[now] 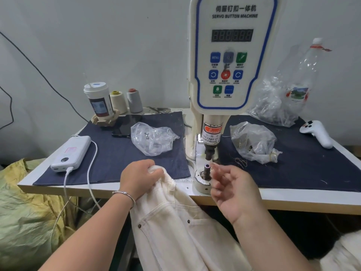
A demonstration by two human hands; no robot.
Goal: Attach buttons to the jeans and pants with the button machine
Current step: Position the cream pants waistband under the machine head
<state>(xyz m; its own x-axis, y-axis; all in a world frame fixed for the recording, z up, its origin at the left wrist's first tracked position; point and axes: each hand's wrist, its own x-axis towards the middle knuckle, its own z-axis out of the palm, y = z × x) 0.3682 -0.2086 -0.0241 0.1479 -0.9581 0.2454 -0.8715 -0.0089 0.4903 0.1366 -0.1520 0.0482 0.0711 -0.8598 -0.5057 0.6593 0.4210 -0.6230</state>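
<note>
The button machine (230,55) stands upright at the back of the table (293,200), its punch pointing straight down at the small metal post (206,169) on the round base below. The cream pants (175,227) hang off the table's front edge just left of that post, their length running down and away toward the person. The left hand (139,178) grips the bunched waistband, fingers curled round the soft ribbed cloth. The right hand (232,188) hovers just right of the post, fingers loosely bent and blurred; I cannot tell whether it pinches a button. The right hand is nearer the post. 2 crinkled clear bags (154,139) lie on dark denim beside the machine.
</note>
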